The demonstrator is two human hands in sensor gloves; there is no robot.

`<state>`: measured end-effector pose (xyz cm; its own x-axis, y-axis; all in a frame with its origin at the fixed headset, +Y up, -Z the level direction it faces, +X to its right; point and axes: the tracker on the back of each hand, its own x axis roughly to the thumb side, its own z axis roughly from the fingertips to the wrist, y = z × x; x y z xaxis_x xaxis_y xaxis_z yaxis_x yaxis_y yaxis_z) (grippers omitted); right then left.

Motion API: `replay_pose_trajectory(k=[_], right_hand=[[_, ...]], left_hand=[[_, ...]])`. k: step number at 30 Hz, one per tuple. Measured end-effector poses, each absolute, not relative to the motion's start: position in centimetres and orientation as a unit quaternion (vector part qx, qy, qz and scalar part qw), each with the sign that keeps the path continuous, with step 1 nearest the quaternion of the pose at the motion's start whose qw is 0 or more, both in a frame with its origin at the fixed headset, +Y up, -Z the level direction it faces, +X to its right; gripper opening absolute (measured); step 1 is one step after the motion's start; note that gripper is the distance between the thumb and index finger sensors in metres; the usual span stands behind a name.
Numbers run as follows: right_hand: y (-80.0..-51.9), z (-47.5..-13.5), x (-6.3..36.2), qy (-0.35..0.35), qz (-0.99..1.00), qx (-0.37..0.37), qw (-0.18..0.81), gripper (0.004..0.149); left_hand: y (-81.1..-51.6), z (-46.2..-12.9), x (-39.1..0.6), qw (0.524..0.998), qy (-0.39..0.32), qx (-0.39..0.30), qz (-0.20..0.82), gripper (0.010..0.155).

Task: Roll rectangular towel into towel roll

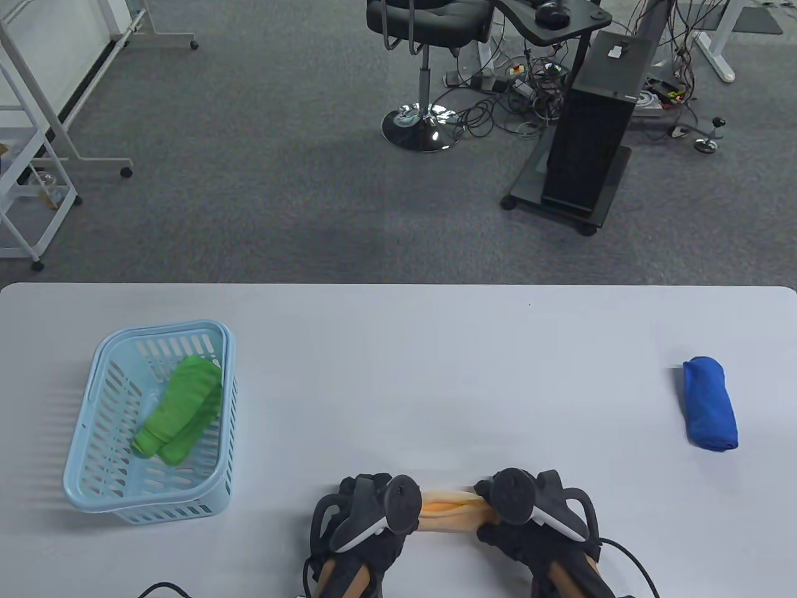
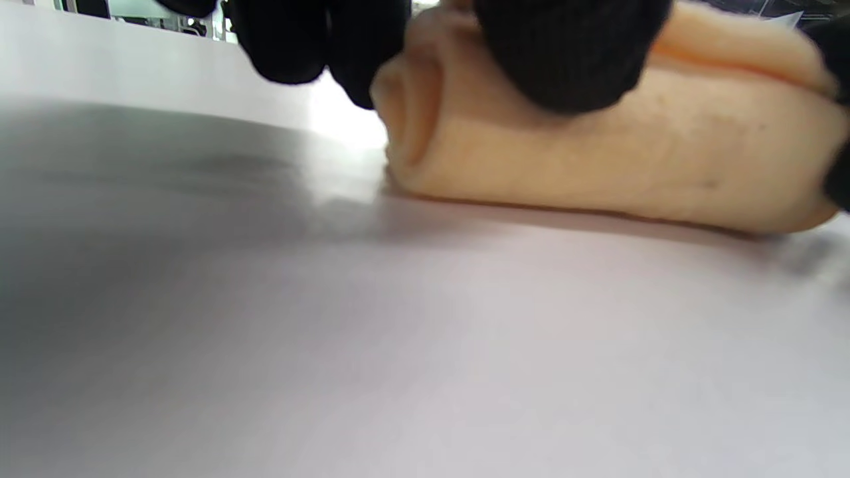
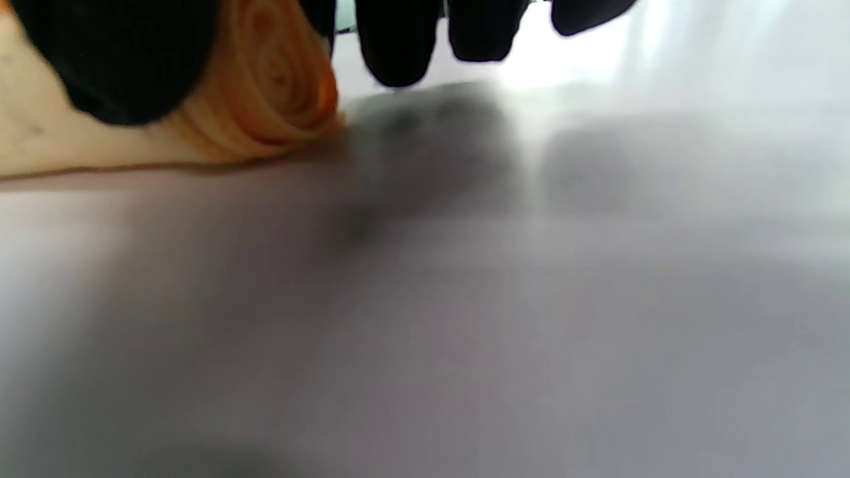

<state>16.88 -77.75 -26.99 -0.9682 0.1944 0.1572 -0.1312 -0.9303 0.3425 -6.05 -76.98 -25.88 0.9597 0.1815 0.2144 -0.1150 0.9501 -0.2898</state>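
A peach-orange towel, rolled up, lies crosswise near the table's front edge between my two hands. My left hand holds its left end. In the left wrist view its thumb presses on top of the roll, and the other fingers hang just past the roll's end. My right hand holds the right end. In the right wrist view its thumb presses on the roll, whose spiral end shows. The other fingers hang beside that end, above the table.
A light blue basket at the left holds a green rolled towel. A blue rolled towel lies at the far right. The white table stretches away from the hands to its far edge.
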Motion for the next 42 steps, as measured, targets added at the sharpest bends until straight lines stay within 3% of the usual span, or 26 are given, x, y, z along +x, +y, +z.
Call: replay_pose_trajectory(k=[4,10,18,21,27,32,36,42], right_hand=[[-77.8,-27.0,16.8,0.172,0.978,0.093,0.078,0.074],[-77.5,-27.1,17.0,0.177,0.977,0.090,0.076,0.074],[-77.2,-26.7,16.6,0.190,0.971,0.108,0.101,0.079],[-76.4,-26.4,16.6,0.153,0.967,0.126,0.161,0.088],[-75.0,-25.4,14.8,0.100,0.952,0.192,0.214,0.067],[-75.7,-23.7,11.6,0.156,0.947,0.242,0.145,0.070],[-74.9,-22.8,10.0,0.103,0.952,0.274,0.094,0.075],[-76.1,-22.5,8.8,0.128,0.951,0.280,0.034,0.079]], left_hand=[[-76.3,-25.5,-6.2,0.986,-0.129,-0.091,0.053,0.066],[-76.4,-25.3,-5.5,0.984,-0.156,-0.085,0.024,0.079],[-76.6,-25.5,-5.3,0.987,-0.143,-0.071,0.003,0.063],[-76.5,-25.8,-5.4,0.988,-0.134,-0.078,0.009,0.060],[-76.0,-26.7,-7.1,0.994,-0.063,-0.085,0.028,0.056],[-76.0,-27.1,-10.1,0.993,-0.007,-0.104,0.055,0.054],[-76.0,-27.3,-10.6,0.993,-0.002,-0.106,0.055,0.054],[-75.8,-27.3,-10.6,0.992,-0.019,-0.110,0.063,0.056]])
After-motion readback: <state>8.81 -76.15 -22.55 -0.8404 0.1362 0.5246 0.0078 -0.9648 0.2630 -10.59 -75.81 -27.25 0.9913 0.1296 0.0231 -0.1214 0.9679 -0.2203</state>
